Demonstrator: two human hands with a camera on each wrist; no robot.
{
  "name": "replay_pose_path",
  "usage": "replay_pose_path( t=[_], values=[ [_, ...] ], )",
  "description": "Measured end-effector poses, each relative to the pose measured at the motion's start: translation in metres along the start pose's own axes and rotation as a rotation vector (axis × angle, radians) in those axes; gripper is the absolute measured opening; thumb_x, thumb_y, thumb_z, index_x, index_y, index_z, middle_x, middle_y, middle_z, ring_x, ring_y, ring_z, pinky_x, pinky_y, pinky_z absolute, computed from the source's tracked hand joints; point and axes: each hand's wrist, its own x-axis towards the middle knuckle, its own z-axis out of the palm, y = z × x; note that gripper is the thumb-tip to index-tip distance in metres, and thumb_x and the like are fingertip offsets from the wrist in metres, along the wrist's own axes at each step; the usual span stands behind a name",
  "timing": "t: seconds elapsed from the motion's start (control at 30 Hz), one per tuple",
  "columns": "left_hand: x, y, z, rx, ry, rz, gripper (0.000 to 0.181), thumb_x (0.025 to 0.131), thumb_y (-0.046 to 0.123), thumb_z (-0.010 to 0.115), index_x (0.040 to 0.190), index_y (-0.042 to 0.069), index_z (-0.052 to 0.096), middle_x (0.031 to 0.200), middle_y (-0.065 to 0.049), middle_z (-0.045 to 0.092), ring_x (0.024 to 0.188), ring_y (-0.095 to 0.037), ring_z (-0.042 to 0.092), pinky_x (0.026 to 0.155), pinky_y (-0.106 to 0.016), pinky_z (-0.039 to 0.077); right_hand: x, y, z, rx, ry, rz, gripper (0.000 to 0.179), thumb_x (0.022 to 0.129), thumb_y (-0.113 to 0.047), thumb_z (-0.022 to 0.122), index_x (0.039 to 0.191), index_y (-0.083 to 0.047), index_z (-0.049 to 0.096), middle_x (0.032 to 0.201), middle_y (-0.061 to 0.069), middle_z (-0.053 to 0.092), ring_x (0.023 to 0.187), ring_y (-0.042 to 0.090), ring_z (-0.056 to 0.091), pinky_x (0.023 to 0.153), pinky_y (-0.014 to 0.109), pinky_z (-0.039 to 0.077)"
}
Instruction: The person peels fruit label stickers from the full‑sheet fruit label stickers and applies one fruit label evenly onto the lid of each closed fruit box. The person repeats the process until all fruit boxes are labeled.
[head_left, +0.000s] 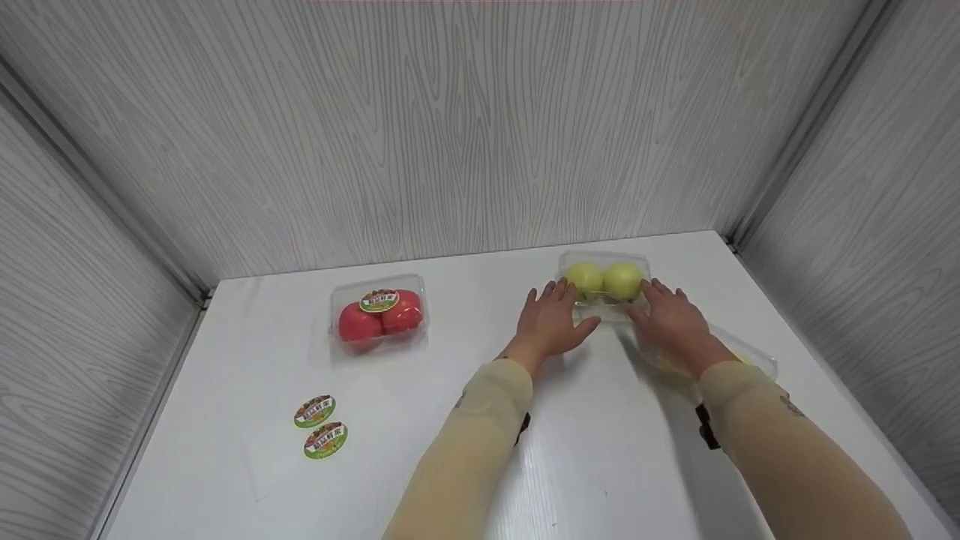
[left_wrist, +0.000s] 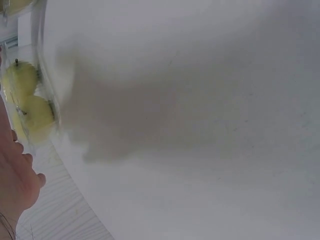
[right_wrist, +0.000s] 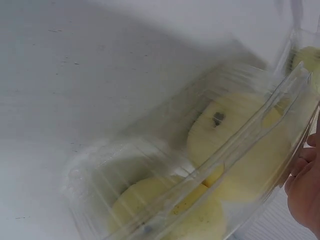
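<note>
A clear plastic box point(head_left: 604, 259) with two yellow-green apples point(head_left: 622, 281) lies near the back edge of the white table. My left hand point(head_left: 551, 324) has its fingers extended at the box's front left corner, thumb spread to the side. At the front right corner is my right hand point(head_left: 671, 321), its fingers also stretched forward. Fingertips of both hands are right at the box's sides. Partly hidden under the right hand and wrist is a second clear box point(head_left: 759, 357); the right wrist view shows large pale yellow fruits point(right_wrist: 240, 150) inside it.
On the left, another clear box point(head_left: 343, 295) holds red fruits point(head_left: 360, 322) and bears an oval label point(head_left: 379, 301). Two oval stickers point(head_left: 314, 411) lie at the front left of the table. Grey wood-grain panels point(head_left: 420, 135) stand behind and at both sides.
</note>
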Motion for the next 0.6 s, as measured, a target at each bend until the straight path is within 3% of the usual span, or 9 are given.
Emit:
replay_pose_path(
  t=[0.33,0.6],
  values=[
    [-0.026,-0.017,-0.01,0.002,0.009,-0.031,0.079,0.107,0.067,0.041,0.166,0.015,0.037,0.173,-0.007,0.03,0.159,-0.025,0.028,0.129,-0.049,0.02,-0.006,-0.034,0.001,-0.012,-0.032,0.008,0.084,0.111,-0.057,0.04,0.164,0.006,0.025,0.168,0.033,0.021,0.149,0.064,0.021,0.121,0.069,0.023],
    [-0.053,-0.036,-0.008,0.001,0.032,-0.032,0.084,0.106,0.066,0.042,0.165,0.008,0.035,0.171,-0.011,0.034,0.158,-0.027,0.031,0.128,-0.05,0.021,-0.011,-0.056,0.018,-0.015,0.016,-0.059,0.076,0.112,-0.047,0.044,0.16,0.011,0.032,0.164,0.037,0.028,0.144,0.066,0.029,0.118,0.069,0.03]
  ],
)
